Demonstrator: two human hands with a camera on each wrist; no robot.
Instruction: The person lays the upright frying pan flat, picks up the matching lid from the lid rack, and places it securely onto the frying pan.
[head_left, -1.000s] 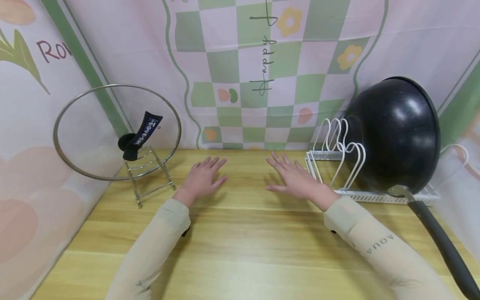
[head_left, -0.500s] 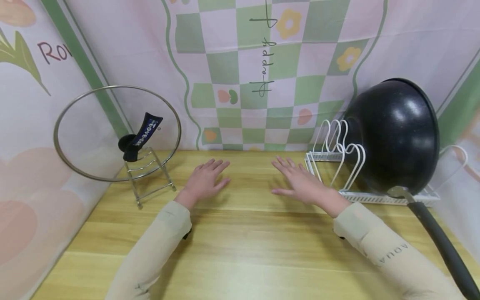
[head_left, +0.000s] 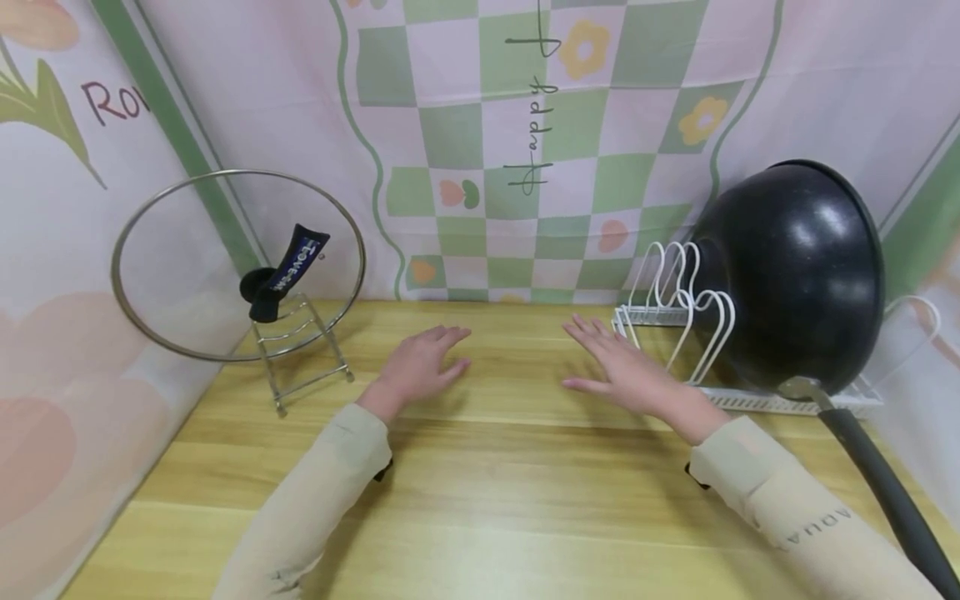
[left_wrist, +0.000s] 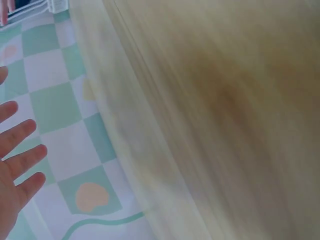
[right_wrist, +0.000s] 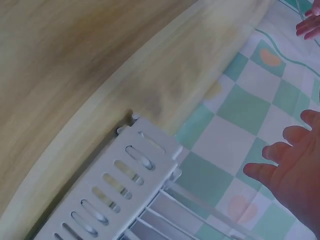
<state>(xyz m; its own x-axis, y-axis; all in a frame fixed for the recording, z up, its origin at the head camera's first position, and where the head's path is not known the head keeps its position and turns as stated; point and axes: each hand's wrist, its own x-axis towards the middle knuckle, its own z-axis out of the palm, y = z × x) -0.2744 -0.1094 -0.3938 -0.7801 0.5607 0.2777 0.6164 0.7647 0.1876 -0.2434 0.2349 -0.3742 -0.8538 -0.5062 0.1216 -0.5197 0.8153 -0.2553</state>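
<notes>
Palm down over the wooden table, my left hand has its fingers extended and holds nothing; its spread fingers also show at the edge of the left wrist view. To its left, a round glass lid with a metal rim and a black handle leans upright in a small metal wire stand. My right hand, fingers straight and thumb apart, is likewise bare. It hovers beside a white rack. In that rack a black wok stands on its side, outer surface facing me.
The wok's long dark handle sticks out toward the front right, past the rack. A checkered green-and-white cloth hangs behind the wooden table. White wire loops rise from the rack near my right hand.
My right hand has moved to the right, closer to the white rack. My left hand has shifted slightly right and toward me. The lid and wok stay put.
</notes>
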